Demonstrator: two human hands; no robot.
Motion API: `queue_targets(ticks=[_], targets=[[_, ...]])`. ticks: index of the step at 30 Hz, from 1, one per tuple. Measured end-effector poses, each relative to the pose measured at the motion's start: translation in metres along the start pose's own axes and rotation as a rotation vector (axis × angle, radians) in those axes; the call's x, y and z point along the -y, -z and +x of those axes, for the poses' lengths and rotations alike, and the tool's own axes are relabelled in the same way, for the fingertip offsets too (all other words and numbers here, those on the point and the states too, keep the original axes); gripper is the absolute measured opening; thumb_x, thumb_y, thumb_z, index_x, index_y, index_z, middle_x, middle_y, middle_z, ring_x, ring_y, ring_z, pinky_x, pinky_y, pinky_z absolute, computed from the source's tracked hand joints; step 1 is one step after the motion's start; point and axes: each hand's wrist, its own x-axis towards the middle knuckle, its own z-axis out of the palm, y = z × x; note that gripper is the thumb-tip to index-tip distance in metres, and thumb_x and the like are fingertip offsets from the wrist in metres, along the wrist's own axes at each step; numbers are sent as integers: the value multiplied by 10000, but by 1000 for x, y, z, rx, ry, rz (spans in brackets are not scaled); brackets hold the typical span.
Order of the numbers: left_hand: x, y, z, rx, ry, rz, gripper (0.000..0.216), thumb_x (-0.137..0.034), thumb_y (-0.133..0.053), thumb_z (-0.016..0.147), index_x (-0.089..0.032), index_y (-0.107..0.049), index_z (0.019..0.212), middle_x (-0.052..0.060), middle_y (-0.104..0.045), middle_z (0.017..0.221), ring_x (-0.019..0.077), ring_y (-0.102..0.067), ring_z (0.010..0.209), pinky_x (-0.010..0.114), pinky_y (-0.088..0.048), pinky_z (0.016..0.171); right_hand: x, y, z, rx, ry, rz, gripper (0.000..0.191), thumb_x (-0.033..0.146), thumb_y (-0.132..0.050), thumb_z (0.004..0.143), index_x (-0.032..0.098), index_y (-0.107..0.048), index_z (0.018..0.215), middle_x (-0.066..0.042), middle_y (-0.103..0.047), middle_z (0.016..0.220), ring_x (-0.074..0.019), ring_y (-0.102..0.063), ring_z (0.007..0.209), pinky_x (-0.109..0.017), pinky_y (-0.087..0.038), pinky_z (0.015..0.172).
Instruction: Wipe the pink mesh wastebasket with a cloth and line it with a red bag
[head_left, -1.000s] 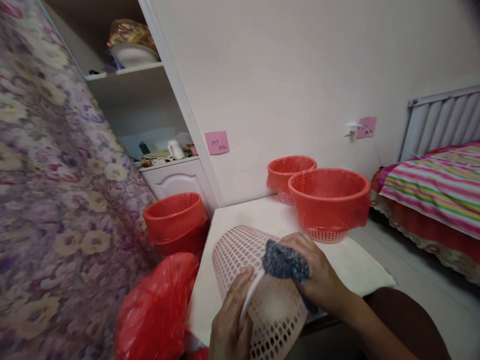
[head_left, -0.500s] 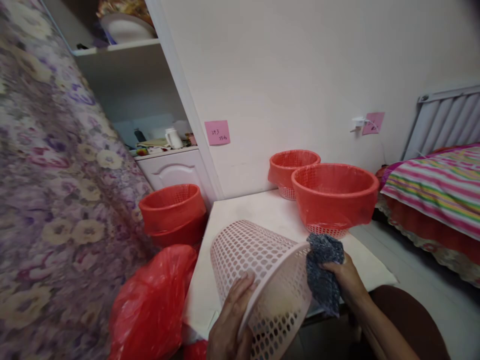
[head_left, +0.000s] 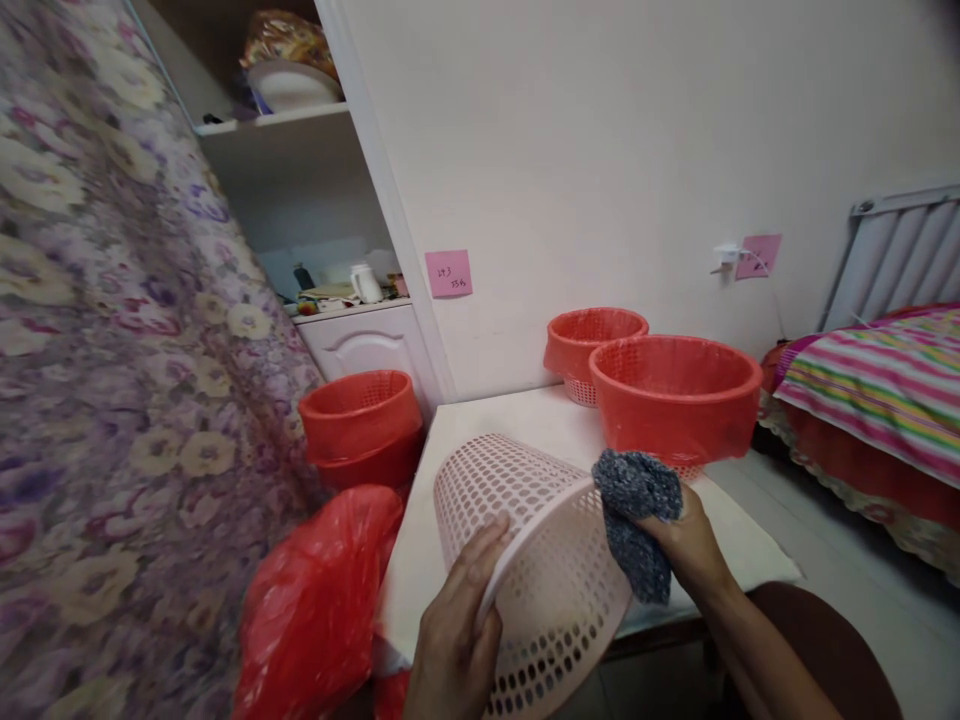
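Observation:
A pale pink perforated plastic wastebasket (head_left: 517, 492) lies tilted on its side on the white table, its mouth facing me. My left hand (head_left: 461, 625) grips its rim at the lower left, thumb inside and fingers on the outer wall. Bunched in my right hand (head_left: 686, 535) is a dark grey cloth (head_left: 637, 515), pressed against the upper right of the rim. The right fingers are partly hidden behind the cloth.
Two baskets with red bag liners, a large one (head_left: 675, 400) and a smaller one (head_left: 596, 345), stand at the table's (head_left: 739, 530) back right. Another red-lined basket (head_left: 364, 425) and a red plastic bag (head_left: 319, 600) are on the left. A brown round seat (head_left: 817, 650) is at lower right.
The cloth in my right hand has shifted slightly up and left along the rim, now covering more of it. My left hand keeps its hold. The whole view has shifted a little.

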Motion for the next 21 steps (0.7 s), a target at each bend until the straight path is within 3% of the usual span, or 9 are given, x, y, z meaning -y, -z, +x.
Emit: queue_targets(ticks=[6,10,13,15,18,21], targets=[[-6,-16,12,49,-23,-26,609,-64,-425,861,-296,-387,1422,28,-497,1469,138,-420,1380,335,-368,1139,54,-33,-24,374,573,-403,429,178,-617,739,224,-600,1166,-93,-653,1153,-267,-586,1072,-431,-445,930],[-4,-21,8,79,-27,-73,543,-146,-438,920,-277,-367,1442,57,-438,1513,164,-381,1407,349,-345,1158,54,-42,-34,419,672,-457,434,126,-578,742,233,-595,1162,-75,-682,1077,-254,-609,1006,-418,-451,864],[0,-21,2,102,-26,-51,535,-143,-419,923,-292,-370,1434,40,-468,1489,150,-417,1383,334,-350,1154,26,-24,-24,280,476,-331,375,213,-638,756,250,-633,1129,-69,-697,1106,-278,-618,1053,-436,-458,919],[2,-21,-2,93,-25,-41,539,-131,-420,914,-295,-376,1427,34,-482,1476,145,-427,1375,325,-358,1147,-1,-5,-14,114,199,-166,390,285,-726,692,229,-666,1074,-74,-721,1082,-290,-649,1014,-413,-500,887],[3,-22,-7,80,-23,-38,560,-100,-405,900,-290,-377,1426,36,-471,1483,146,-415,1383,331,-350,1150,-44,20,-7,-143,-201,77,363,252,-821,502,196,-720,846,-42,-767,841,-270,-685,806,-367,-540,778],[4,-21,-13,66,-16,-33,568,-86,-398,892,-293,-383,1421,34,-468,1483,140,-409,1386,329,-343,1150,-71,34,-14,-183,-419,280,343,186,-786,456,186,-714,792,-20,-756,699,-251,-679,633,-367,-556,641]])
